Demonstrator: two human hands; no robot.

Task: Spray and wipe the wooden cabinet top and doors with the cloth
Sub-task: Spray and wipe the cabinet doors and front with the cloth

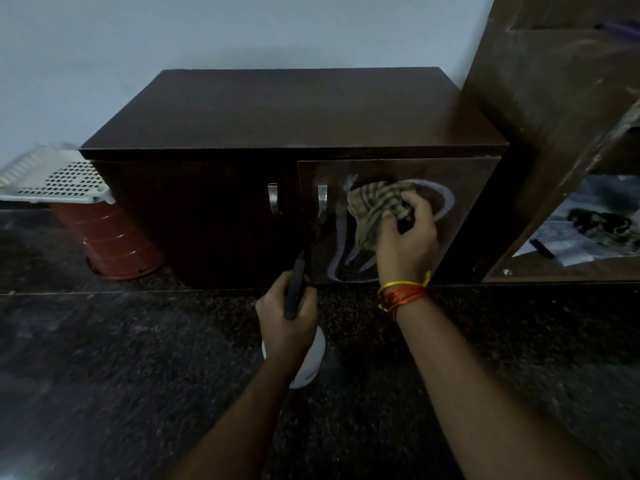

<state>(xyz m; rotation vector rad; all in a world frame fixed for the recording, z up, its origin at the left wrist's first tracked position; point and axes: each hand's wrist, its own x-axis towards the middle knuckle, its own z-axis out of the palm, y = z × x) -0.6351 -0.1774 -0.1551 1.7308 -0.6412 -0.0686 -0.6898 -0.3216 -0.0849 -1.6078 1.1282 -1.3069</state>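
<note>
A low dark wooden cabinet (277, 112) stands against the wall, with two doors and metal handles. My right hand (405, 233) presses a striped olive cloth (375, 206) against the right door (464, 188), where pale wet streaks curve around the cloth. My left hand (287, 320) hangs in front of the cabinet's base and grips a white spray bottle (311, 362) by its dark trigger head, the nozzle pointing up at the doors. The left door (194, 216) looks dark and dry.
An overturned red tub (110, 240) and a white perforated basket (52, 174) sit left of the cabinet. A taller wooden shelf unit (554, 98) with papers on its lower shelf stands at the right. The floor is dark speckled stone.
</note>
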